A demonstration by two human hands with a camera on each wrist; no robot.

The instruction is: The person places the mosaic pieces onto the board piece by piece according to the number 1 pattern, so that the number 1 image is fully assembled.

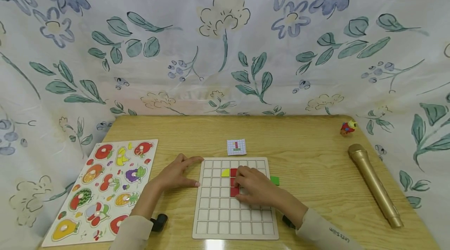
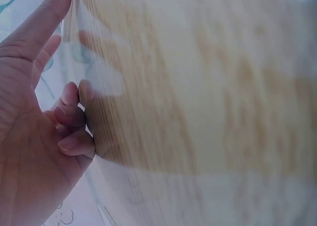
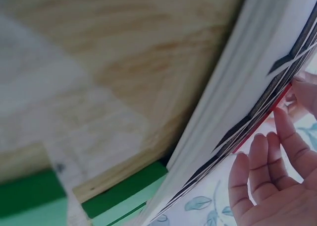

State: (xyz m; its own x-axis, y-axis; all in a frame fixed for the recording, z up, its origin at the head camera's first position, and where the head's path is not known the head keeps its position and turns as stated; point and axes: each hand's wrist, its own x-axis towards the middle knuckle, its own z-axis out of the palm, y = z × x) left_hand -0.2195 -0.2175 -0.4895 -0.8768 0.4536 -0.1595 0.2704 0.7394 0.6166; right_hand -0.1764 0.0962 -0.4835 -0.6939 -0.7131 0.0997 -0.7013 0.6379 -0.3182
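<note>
A pale wooden grid board lies on the table in the head view. On it, a yellow rounded piece sits beside a column of red square tiles. My right hand is over this column, its thumb and finger at the lowest red tile; the hand partly covers the column. In the right wrist view, a red edge shows at the fingertips. My left hand touches the board's left edge with thumb and forefinger spread apart. A small pattern card lies beyond the board.
Green blocks lie off the board's right side. A fruit puzzle board is at the left. On the right are a gold microphone and a small toy figure. A floral curtain hangs behind the table.
</note>
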